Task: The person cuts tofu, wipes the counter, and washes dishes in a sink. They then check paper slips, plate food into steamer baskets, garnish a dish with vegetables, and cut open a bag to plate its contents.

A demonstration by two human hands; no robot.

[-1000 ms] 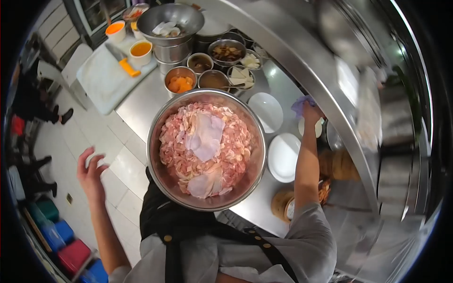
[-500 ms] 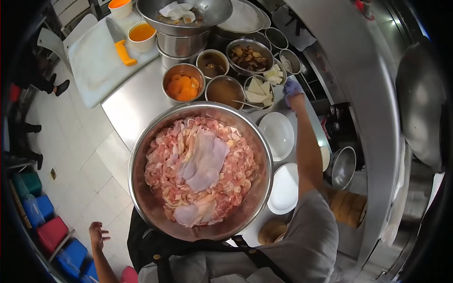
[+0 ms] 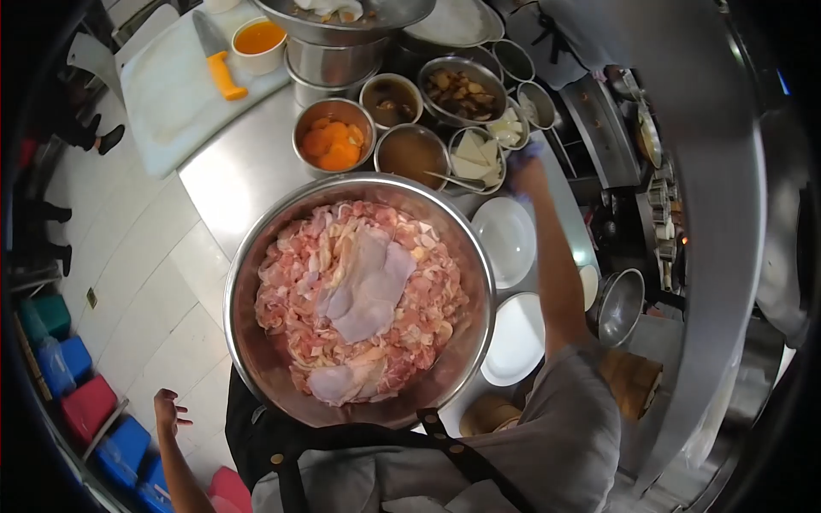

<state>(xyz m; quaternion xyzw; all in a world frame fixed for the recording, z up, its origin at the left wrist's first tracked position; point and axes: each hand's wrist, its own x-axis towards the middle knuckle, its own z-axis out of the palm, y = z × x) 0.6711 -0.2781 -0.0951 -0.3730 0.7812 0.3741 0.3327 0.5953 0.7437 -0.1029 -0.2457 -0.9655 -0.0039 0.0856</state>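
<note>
My right hand (image 3: 529, 177) reaches forward along the right side of the steel table and presses a bunched purple cloth (image 3: 534, 147) on its surface; motion blurs both. Beside it are a bowl of pale cut slabs (image 3: 475, 160) with a spoon in it and a white oval plate (image 3: 504, 242). My left hand (image 3: 172, 412) hangs at my left side above the floor, empty, fingers loosely apart. Between my arms, at the table's near edge, a big steel bowl (image 3: 489, 333) holds raw chicken pieces (image 3: 363, 295), larger skin-on pieces on top.
A white cutting board (image 3: 162, 111) carries an orange-handled knife (image 3: 224, 79). Behind the big bowl stand a bowl of orange yolks (image 3: 333, 147), a bowl of brown liquid (image 3: 410, 154) and several others. A second white plate (image 3: 513, 342) lies to the right. Coloured bins (image 3: 90, 409) line the floor at left.
The view has shifted slightly. My right hand has moved a little with the purple cloth, still on the table's right side. My left hand stays hanging, empty.
</note>
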